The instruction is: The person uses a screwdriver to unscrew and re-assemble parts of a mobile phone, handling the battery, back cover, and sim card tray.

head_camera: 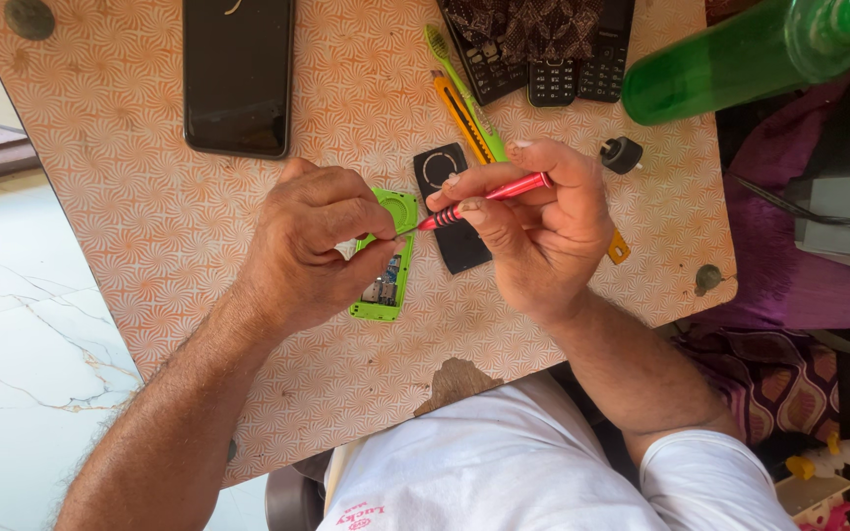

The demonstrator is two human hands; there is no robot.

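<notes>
Left hand (312, 246) clamps an opened green phone (386, 285) on the counter (150, 216); right hand (538, 221) pinches a red screwdriver (484, 197), tip at its upper edge; a steady, precise tip is needed.

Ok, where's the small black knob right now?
In the head view the small black knob sits on the patterned table toward the right edge, just right of the right hand and below the green bottle.

Orange patterned table (150, 226), white marble floor (22, 374), seemingly daylight
</notes>
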